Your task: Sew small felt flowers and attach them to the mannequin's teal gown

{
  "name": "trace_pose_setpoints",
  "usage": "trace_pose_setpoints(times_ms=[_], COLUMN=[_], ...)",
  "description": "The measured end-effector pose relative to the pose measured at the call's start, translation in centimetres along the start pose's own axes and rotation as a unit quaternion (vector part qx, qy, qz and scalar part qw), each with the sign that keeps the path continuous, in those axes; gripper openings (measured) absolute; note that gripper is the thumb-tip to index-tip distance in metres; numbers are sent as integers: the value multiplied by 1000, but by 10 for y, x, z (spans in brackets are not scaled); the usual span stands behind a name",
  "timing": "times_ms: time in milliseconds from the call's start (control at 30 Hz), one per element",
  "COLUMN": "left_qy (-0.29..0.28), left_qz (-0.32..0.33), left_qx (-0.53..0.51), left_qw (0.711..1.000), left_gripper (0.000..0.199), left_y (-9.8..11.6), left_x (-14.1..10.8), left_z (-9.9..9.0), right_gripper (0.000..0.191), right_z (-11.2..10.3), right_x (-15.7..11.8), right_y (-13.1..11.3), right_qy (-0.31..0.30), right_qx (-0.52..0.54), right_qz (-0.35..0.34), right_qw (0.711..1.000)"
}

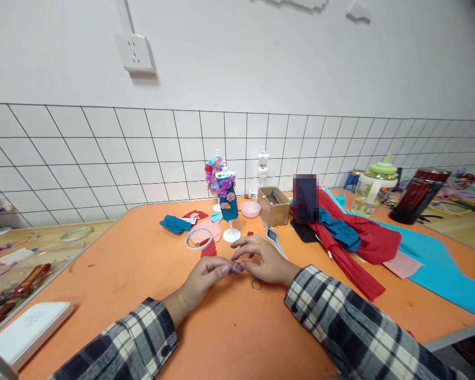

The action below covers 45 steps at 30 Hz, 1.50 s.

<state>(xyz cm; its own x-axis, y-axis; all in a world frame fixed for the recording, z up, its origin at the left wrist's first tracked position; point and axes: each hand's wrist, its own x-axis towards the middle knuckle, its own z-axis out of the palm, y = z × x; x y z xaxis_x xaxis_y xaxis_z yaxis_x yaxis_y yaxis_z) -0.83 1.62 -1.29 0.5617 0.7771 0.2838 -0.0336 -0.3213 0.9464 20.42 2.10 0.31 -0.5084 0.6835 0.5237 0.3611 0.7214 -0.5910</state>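
My left hand (210,275) and my right hand (262,259) meet low over the orange table, their fingertips together. Both have bent, pinched fingers, and whatever they hold, if anything, is too small or hidden to make out. Beside the right wrist a thin grey ring (256,285) lies on the table. Just beyond the hands stands a small white dress form in a teal dress (228,208) with purple and pink flowers. A tape roll (199,239) rests on pink paper pieces (216,232) to its left. A grey metal tool (275,240) lies behind the right hand, partly covered.
Behind are another flowered dress form (212,174), a bare dress form (263,162), a pink bowl (250,210) and a cardboard box (274,207). Red crepe paper (376,240), a bottle (374,190) and a dark tumbler (419,196) stand right; a white box (29,335) lies left.
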Motion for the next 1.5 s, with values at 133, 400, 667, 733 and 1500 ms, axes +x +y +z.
trace_pose_setpoints(times_ms=[133, 400, 667, 733, 1500], left_qy=[1, 24, 15, 26, 107], left_qz=[-27, -53, -24, -23, -16], left_qx=[55, 123, 215, 228, 266], left_qw=[998, 991, 976, 973, 958], left_gripper=[36, 25, 37, 38, 20], left_y=[2, 0, 2, 2, 2], left_x=[2, 6, 6, 6, 7], left_z=[1, 5, 9, 7, 9], right_gripper=[12, 6, 13, 13, 13], right_z=[2, 0, 4, 2, 4], right_x=[0, -1, -5, -5, -2], right_y=[0, 0, 1, 6, 2], right_qy=[-9, -47, -64, -53, -5], right_qx=[14, -79, -182, -194, -149], right_qz=[3, -12, 21, 43, -41], right_qw=[1000, 996, 981, 979, 988])
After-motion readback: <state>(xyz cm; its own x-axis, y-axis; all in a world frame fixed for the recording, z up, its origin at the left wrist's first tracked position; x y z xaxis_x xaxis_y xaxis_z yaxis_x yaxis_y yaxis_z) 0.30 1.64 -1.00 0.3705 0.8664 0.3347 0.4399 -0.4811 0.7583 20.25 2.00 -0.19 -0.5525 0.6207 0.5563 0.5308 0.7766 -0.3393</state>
